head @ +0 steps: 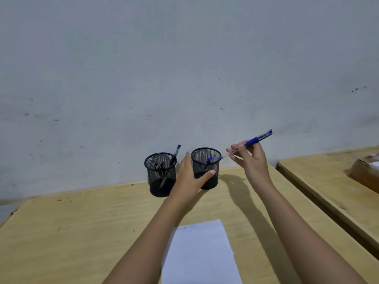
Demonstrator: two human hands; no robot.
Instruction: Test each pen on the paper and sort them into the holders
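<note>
Gripping the right holder (213, 181), our left hand (189, 177) wraps it, thumb across the front mesh. Our right hand (251, 160) pinches a tilted blue pen (254, 140), tip at that holder's rim. A second pen (209, 159), also blue, sits inside. The left holder (161, 181) stands just beside, holding black pens (174, 157). The paper (201, 253) lies on the table (82, 232) between our forearms.

One view only, taken from the head: wide-angle, pointed forward and down. The grip of the right hand (250, 160) on the blue pen (257, 139) is framed right of centre, at full reach; wall (184, 58) is seen beyond it, paper (201, 253) nearer the camera.
</note>
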